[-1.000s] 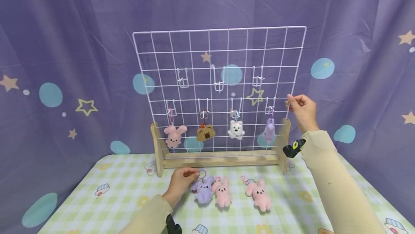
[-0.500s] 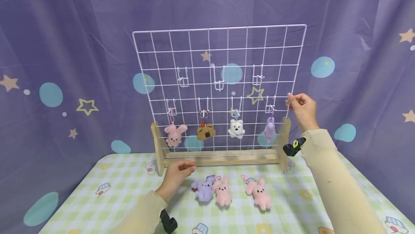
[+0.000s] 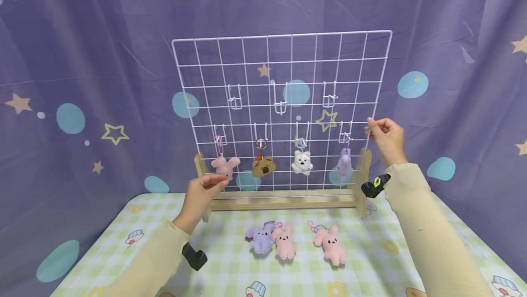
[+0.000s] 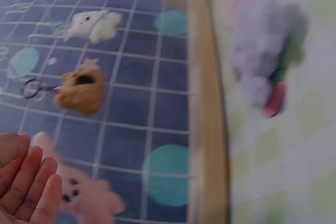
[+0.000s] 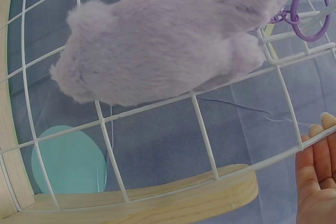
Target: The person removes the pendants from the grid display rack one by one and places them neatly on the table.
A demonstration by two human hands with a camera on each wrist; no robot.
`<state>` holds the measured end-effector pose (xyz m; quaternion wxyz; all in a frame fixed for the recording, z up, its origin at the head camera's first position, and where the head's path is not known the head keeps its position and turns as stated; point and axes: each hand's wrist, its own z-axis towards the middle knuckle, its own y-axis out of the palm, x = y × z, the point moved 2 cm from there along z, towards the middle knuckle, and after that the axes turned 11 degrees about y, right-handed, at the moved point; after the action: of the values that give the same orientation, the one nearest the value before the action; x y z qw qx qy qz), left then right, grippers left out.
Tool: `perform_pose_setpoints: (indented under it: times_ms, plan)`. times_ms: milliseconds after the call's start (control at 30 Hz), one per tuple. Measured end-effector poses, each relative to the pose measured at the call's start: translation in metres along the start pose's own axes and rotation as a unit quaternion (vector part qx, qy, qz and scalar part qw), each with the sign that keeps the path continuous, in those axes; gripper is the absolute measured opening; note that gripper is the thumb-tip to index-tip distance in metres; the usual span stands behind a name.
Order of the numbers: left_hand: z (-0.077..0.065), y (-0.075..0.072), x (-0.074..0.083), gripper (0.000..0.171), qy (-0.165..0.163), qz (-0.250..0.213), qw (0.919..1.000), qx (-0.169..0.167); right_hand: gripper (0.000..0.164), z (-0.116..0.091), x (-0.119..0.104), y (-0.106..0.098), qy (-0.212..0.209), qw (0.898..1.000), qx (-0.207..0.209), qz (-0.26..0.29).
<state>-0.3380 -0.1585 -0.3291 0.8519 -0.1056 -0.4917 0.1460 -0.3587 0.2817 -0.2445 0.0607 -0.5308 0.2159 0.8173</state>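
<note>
A: L hand, status?
B: L hand (image 3: pixel 201 196) was open, fingers loosely extended, nothing gripped. It stood in front of the hung pink bunny (image 3: pixel 225 166), far L of lower row; contact, couldn't tell.
A: R hand?
B: R hand (image 3: pixel 388 137) pinched the R edge of the white wire grid (image 3: pixel 291 35), near the hung lilac plush (image 3: pixel 344 164).
A: Btwn those two plushies?
B: Brown bear (image 3: pixel 263 167), then white bear (image 3: pixel 302 163), ea. on its own hook. Upper hooks (image 3: pixel 281 107), qty 3, sat above.
A: Table stock?
B: Loose lilac plush (image 3: pixel 261 240) lay just beside the middle pink bunny (image 3: pixel 284 243); right-hand pink bunny (image 3: pixel 332 245) lay apart. All 3 faced up, in front of the wooden stand (image 3: pixel 284 202).
A: Bkgd?
B: Green-white checked cloth (image 3: pixel 164 251) underneath, purple curtain (image 3: pixel 103 59) behind; both were patterned.
</note>
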Motion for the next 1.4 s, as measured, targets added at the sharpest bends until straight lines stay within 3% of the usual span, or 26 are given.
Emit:
perform_pose_setpoints:
  times_ms: [300, 633, 800, 1100, 1400]
  plan:
    - [0.029, -0.020, 0.020, 0.021, 0.063, 0.034, 0.9953, 0.065, 0.018, 0.013, 0.012, -0.007, 0.007, 1.000, 0.005, 0.000]
    - [0.053, -0.021, 0.024, 0.020, 0.063, 0.064, 0.9914, 0.096, 0.020, 0.010, 0.013, -0.006, 0.002, 1.000, 0.003, -0.015]
    - [0.059, -0.019, 0.022, 0.019, 0.064, 0.064, 0.9900, 0.108, 0.019, 0.014, 0.016, -0.007, -0.001, 1.000, 0.004, -0.017]
    - [0.062, -0.012, 0.018, 0.021, 0.055, 0.064, 0.9919, 0.095, 0.019, 0.014, 0.017, -0.009, -0.004, 1.000, 0.006, -0.010]
    - [0.066, -0.008, 0.019, 0.020, 0.059, 0.048, 0.9918, 0.102, 0.018, 0.012, 0.014, -0.009, 0.008, 1.000, 0.007, -0.015]
